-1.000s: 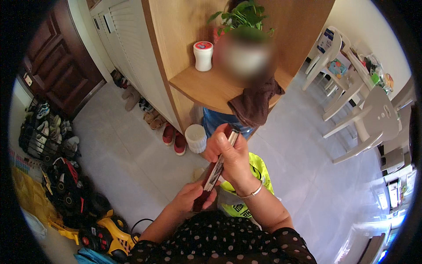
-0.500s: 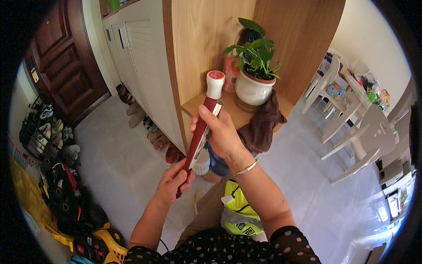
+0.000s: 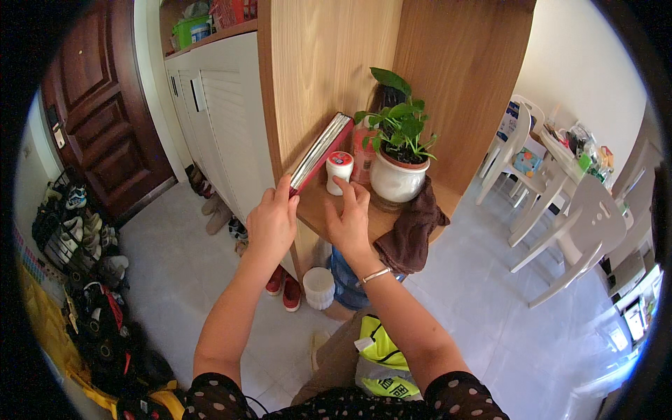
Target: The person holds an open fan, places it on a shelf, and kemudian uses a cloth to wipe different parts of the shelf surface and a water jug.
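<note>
A dark red hardcover book [image 3: 323, 150], its page edges facing up, leans at a slant inside the wooden shelf [image 3: 322, 217]. My left hand [image 3: 271, 222] grips its lower near end, the index finger laid along the edge. Just right of the book stands a white jar with a red lid [image 3: 339, 173]. My right hand [image 3: 351, 220] is in front of the jar, thumb and fingers apart, with nothing held; whether a fingertip touches the jar I cannot tell. A leafy plant in a white pot [image 3: 399, 176] stands behind it, near a pink bottle [image 3: 363, 150].
A brown cloth [image 3: 409, 238] hangs over the shelf's front edge. Below are a white ribbed bin [image 3: 319, 288] and a blue container [image 3: 346, 280]. Shoes line the white cabinet [image 3: 227, 119] at left. White chairs [image 3: 581, 224] and a cluttered table stand to the right.
The book has gone from both hands' hold in front of me into the shelf beside the jar. My right hand has let go of it; my left hand has moved up and forward.
</note>
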{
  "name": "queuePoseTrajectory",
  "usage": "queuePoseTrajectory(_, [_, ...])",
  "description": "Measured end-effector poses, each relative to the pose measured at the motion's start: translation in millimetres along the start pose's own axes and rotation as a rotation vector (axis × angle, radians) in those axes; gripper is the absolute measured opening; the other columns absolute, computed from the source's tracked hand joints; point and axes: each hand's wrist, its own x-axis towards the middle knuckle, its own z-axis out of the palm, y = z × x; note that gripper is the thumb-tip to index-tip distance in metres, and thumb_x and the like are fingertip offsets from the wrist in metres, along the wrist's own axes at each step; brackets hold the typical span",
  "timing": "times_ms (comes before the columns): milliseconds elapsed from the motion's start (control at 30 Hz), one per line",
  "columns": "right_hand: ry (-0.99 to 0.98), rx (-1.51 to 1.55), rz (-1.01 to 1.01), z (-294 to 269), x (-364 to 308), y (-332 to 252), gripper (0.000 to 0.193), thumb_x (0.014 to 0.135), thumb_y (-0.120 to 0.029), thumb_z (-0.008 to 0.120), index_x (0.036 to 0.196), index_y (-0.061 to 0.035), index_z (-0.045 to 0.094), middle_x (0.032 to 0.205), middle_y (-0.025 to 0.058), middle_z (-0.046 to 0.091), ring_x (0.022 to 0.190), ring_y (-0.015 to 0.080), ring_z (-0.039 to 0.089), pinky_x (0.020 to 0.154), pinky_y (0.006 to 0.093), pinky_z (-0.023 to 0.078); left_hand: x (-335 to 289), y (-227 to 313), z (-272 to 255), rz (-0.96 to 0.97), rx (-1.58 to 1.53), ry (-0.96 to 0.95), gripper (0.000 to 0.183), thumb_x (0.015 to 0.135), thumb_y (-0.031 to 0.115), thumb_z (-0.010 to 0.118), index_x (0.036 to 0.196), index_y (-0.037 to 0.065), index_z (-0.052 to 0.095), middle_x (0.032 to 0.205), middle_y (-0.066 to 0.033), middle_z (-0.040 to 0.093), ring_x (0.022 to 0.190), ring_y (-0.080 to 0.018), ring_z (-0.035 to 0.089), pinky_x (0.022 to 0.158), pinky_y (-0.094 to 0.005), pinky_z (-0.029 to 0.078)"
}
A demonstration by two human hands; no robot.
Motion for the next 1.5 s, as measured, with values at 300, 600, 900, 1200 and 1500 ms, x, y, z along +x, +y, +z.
queuePoseTrajectory(300, [-0.135,-0.091,0.014,5,8,2,0.065,0.081,-0.007,0.069,0.142,-0.0162,0.048,0.142,0.0356,0.033,0.131,0.0501,0.038,0.108,0.0465,0.038,38,23,7,0.061,0.304,-0.051,0.04,0.093,0.019,0.056,0.129,0.003,0.056,0.088,-0.0174,0.064,0.068,-0.0315,0.069,0.056,-0.0417,0.056])
queuePoseTrajectory(600, [-0.176,-0.161,0.067,7,9,-6,0.075,0.078,-0.01,0.069,0.146,-0.0098,0.039,0.14,0.0367,0.034,0.125,0.0506,0.045,0.1,0.0477,0.047,71,39,-1,0.125,0.39,-0.091,0.033,0.087,0.01,0.055,0.117,-0.001,0.059,0.086,-0.0177,0.066,0.069,-0.031,0.071,0.056,-0.0397,0.057])
queuePoseTrajectory(900, [-0.159,-0.152,0.029,6,6,0,0.075,0.077,-0.009,0.069,0.146,-0.015,0.041,0.14,0.0348,0.034,0.125,0.049,0.045,0.103,0.0475,0.044,82,38,-5,0.051,0.281,-0.203,0.027,0.092,0.02,0.056,0.11,-0.001,0.059,0.091,-0.0207,0.068,0.079,-0.0372,0.07,0.067,-0.0462,0.056])
queuePoseTrajectory(1200, [-0.233,-0.219,0.104,7,11,-2,0.076,0.076,-0.008,0.069,0.146,-0.023,0.042,0.141,0.0338,0.034,0.128,0.0505,0.042,0.105,0.0479,0.042,73,32,4,-0.024,0.176,-0.257,0.03,0.096,0.026,0.055,0.114,0.002,0.057,0.093,-0.0216,0.068,0.084,-0.0404,0.069,0.072,-0.0511,0.054])
queuePoseTrajectory(1500, [-0.301,-0.191,0.213,-2,15,-9,0.076,0.077,-0.007,0.069,0.145,-0.0223,0.04,0.14,0.0282,0.039,0.126,0.0451,0.047,0.102,0.0471,0.045,70,15,22,-0.094,0.047,-0.364,0.031,0.1,0.029,0.046,0.108,0.001,0.058,0.089,-0.0245,0.069,0.085,-0.0426,0.068,0.074,-0.0525,0.053])
